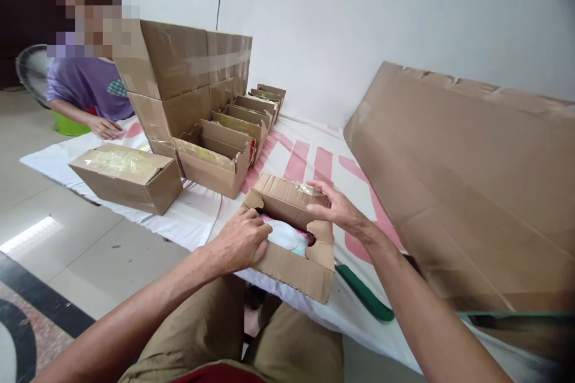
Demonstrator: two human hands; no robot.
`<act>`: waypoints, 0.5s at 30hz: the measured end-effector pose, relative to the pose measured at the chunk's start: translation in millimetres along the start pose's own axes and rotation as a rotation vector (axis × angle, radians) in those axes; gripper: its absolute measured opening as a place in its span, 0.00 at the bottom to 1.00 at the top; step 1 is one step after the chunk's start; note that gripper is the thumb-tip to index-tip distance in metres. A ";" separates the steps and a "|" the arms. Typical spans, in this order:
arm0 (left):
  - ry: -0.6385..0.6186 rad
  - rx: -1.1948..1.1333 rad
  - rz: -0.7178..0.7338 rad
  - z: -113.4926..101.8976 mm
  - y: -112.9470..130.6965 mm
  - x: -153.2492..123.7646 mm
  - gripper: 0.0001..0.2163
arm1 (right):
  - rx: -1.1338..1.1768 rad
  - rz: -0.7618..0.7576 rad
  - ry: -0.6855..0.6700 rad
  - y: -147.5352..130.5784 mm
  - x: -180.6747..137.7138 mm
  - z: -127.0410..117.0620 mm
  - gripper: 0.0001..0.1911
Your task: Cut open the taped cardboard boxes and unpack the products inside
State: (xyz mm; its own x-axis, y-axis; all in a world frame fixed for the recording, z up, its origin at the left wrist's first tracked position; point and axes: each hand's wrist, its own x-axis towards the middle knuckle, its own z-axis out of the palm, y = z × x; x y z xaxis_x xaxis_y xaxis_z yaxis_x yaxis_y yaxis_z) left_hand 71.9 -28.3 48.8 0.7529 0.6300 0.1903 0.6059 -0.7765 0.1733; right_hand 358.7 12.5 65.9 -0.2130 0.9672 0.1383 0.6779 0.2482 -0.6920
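Note:
An open cardboard box [294, 272] stands at the table's near edge, its long flaps raised at front and back. Inside it lies something white and pale blue with a pinkish-red edge [287, 234], whose kind I cannot make out. The fingers of my left hand [245, 238] are curled over the box's left end, by the small side flap. At the back right, my right hand [339, 209] has its thumb and fingers apart, beside the back flap and its strip of clear tape. A green-handled tool [366, 293] rests on the cloth right of the box; its far end is hidden.
Several open boxes [209, 167] form a row beside stacked closed cartons [179, 66]. One taped box [128, 176] sits at the left table edge. A large cardboard sheet [467, 191] leans at right. Across the table, a person in a purple top [96, 84] rests a hand on the cloth.

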 end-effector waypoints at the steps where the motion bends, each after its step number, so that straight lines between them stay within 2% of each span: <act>1: -0.004 0.006 0.004 0.4 -0.2 0.3 0.09 | -0.047 -0.035 0.011 -0.7 -3.9 1.3 0.35; 3: -0.021 0.025 0.018 0.7 0.8 3.1 0.07 | -0.142 -0.083 0.076 -3.7 -8.3 4.7 0.34; 7: -0.023 0.041 0.034 0.9 4.0 12.7 0.08 | -0.213 -0.097 0.232 -9.6 -4.0 12.7 0.17; 9: 0.012 0.022 0.046 1.7 2.5 17.0 0.09 | -0.186 -0.116 0.280 -11.0 -0.5 14.4 0.13; 12: 0.144 -0.011 0.015 3.4 -4.7 24.1 0.11 | -0.118 -0.168 0.335 -12.8 0.8 12.5 0.16; 15: 0.362 -0.020 -0.090 3.4 -13.2 35.5 0.15 | -0.050 -0.157 0.319 -16.6 -0.5 7.7 0.18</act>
State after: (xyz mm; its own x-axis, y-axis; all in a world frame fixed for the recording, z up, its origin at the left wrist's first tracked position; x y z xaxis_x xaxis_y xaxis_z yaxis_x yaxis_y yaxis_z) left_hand 91.5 4.3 50.0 0.5548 0.6632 0.5023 0.6580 -0.7193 0.2228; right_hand 342.2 7.5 71.8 -0.0923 0.8831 0.4600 0.6895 0.3900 -0.6103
